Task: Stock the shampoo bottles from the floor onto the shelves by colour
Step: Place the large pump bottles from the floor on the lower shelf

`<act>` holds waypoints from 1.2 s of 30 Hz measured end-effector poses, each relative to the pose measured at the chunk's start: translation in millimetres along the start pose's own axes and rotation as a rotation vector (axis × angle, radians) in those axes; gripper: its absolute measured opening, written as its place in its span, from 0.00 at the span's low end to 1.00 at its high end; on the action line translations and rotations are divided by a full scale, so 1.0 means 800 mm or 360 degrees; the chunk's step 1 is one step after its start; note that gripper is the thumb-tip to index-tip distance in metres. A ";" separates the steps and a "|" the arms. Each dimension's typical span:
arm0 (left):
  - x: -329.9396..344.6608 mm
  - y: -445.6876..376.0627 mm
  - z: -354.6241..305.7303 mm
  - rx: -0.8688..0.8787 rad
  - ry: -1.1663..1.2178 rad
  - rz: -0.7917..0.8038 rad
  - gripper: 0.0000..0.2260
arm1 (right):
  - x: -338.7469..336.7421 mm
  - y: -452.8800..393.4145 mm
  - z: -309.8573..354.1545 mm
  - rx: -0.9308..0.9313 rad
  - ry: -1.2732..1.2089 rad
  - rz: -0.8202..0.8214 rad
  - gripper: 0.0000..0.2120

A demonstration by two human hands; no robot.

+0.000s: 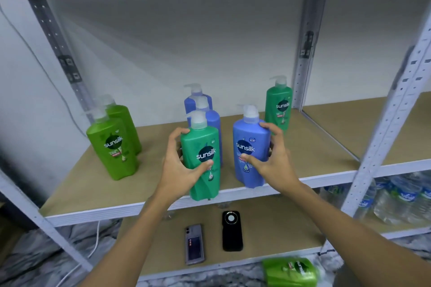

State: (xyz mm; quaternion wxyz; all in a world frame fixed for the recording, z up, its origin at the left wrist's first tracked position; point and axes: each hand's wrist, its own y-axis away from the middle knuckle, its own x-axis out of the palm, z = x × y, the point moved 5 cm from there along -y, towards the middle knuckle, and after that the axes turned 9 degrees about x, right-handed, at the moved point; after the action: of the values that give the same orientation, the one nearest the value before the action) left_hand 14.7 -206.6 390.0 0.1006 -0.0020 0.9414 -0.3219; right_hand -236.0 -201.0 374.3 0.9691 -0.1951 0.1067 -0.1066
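Note:
My left hand (178, 168) grips a teal-green pump bottle (203, 144) at the front edge of the wooden shelf (77, 191). My right hand (272, 158) grips a blue pump bottle (250, 130) beside it. Both bottles stand upright near the shelf's edge. Behind them stand two more blue bottles (211, 116). Another teal-green bottle (279, 107) stands at the back right. Two lime-green bottles (112, 147) stand at the left. A lime-green bottle (291, 271) lies on the floor below.
Two phones (232, 232) lie on the lower shelf. Packs of water bottles (396, 200) fill the lower right bay. Grey metal uprights (382, 133) frame the shelves. A white cable (95, 240) hangs at the lower left.

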 end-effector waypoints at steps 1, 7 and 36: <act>-0.003 -0.003 0.004 -0.0003 -0.0009 0.0002 0.37 | 0.003 -0.005 -0.002 -0.0004 0.0005 0.0033 0.41; -0.025 -0.012 0.026 -0.0003 -0.0064 0.0019 0.37 | 0.021 -0.013 -0.011 -0.0041 -0.0028 0.0230 0.42; -0.056 0.019 0.005 0.0279 -0.0410 0.0103 0.36 | 0.103 -0.003 -0.001 0.0093 -0.0058 0.0468 0.39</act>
State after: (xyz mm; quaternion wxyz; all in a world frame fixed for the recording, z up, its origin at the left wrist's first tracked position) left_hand 60.5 -193.8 385.6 0.2308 -0.0043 0.8885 -0.3966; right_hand -157.7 -223.9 360.9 0.9813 -0.1509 0.1134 0.0371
